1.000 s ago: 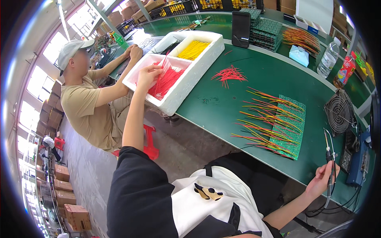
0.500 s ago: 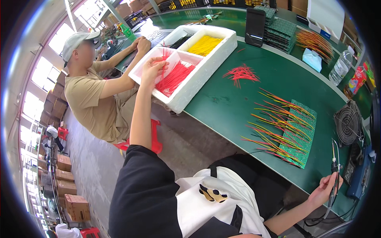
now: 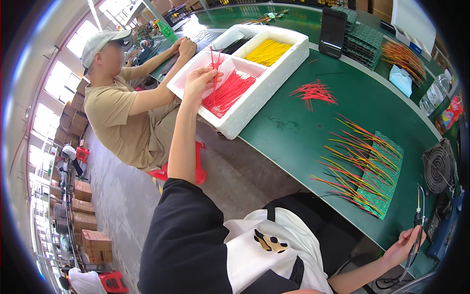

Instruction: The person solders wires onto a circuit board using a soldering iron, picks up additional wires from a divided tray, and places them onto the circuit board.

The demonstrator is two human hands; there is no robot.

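Note:
Over the red-wire compartment of a white foam box, my left hand pinches a few thin red wires that stand upright from its fingers. Loose red wires fill the compartment beneath it. My right hand, at the lower right, is closed around the handle of a soldering iron, whose thin tip points up beside a curved tube. Between the hands lies a green circuit board panel with rows of red, yellow and black wires sticking out to its left.
A small pile of red wires lies on the green table. Yellow wires and black wires share the box. A phone stands near stacked boards. A fan sits at right. A co-worker sits at left.
The whole view has shifted a little, so things appear further right. My left hand stays over the box, with the red wires showing more above its fingers. The right hand keeps the soldering iron.

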